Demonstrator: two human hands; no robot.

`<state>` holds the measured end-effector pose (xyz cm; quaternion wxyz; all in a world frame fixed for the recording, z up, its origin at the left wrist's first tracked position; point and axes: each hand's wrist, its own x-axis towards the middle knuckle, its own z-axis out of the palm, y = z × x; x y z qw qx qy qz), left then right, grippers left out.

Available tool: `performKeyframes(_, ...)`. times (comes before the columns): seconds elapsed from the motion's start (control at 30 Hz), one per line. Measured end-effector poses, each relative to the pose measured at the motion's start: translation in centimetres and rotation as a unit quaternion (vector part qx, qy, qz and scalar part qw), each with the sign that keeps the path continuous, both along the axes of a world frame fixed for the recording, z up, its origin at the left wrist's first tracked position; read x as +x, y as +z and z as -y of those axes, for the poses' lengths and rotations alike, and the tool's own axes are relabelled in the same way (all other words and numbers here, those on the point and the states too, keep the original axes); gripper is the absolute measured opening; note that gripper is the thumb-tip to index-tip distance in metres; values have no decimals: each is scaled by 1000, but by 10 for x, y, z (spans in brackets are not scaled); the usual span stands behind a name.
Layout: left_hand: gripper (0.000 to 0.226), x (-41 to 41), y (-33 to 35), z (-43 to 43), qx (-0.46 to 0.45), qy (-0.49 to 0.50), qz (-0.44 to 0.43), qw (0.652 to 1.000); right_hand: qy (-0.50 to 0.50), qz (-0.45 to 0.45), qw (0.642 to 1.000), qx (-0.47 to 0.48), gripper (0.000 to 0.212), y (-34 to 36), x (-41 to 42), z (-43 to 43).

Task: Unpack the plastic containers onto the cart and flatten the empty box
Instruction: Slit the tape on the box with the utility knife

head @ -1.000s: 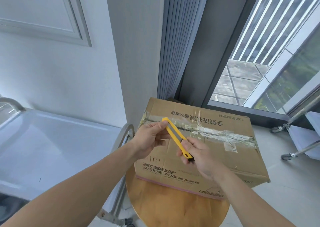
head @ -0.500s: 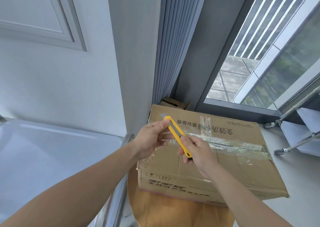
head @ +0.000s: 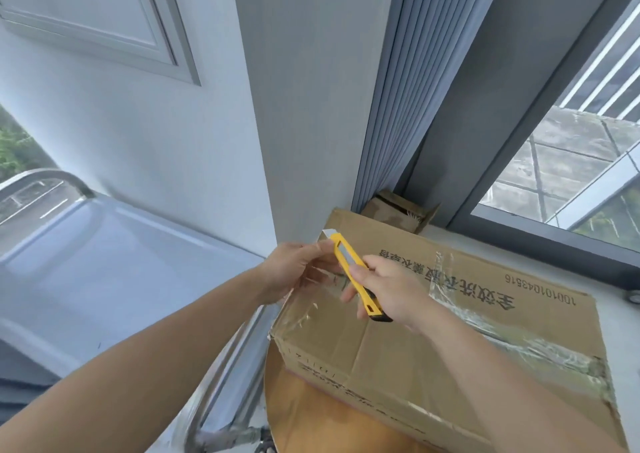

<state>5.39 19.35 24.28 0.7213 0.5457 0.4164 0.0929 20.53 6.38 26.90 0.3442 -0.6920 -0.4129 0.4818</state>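
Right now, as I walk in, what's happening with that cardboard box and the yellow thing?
A person is about to open a taped cardboard box on a round wooden table beside a metal cart. The right hand grips a yellow utility knife by its handle; the left hand pinches its front end, where a short blade sticks out. The box's flaps are closed under clear tape, and nothing is unpacked yet.

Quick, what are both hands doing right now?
Left hand: pinches the blade end of the yellow utility knife.
Right hand: grips the knife's handle.
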Motion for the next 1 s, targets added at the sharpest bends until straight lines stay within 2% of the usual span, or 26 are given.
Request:
performKeyframes(0.17, 27, -19, -14, -29, 142, 56, -145, 978, -20, 54, 998, -36, 21, -4, -5, -13)
performKeyframes(0.27, 21, -18, -26, -53, 182, 33, -177, 967, -44, 86, 994, -55, 20, -9, -16, -22)
performKeyframes(0.43, 32, 2, -34, -87, 171, -78, -154, 970, -97, 113, 983, -108, 22, -10, -45, -40)
performKeyframes(0.53, 35, 12, -36, -101, 162, -154, -141, 964, -115, 93, 978, -145, 14, -6, -66, -45)
performKeyframes(0.63, 35, 26, -33, -111, 178, -211, -119, 954, -121, 126, 970, -169, 6, -1, -81, -46)
performKeyframes(0.8, 22, 37, -37, -119, 251, -260, -117, 925, -146, 156, 957, -197, 12, 2, -105, -47)
performKeyframes(1.0, 37, 30, -45, -121, 258, -255, -119, 924, -146, 185, 949, -208, 13, 8, -118, -61)
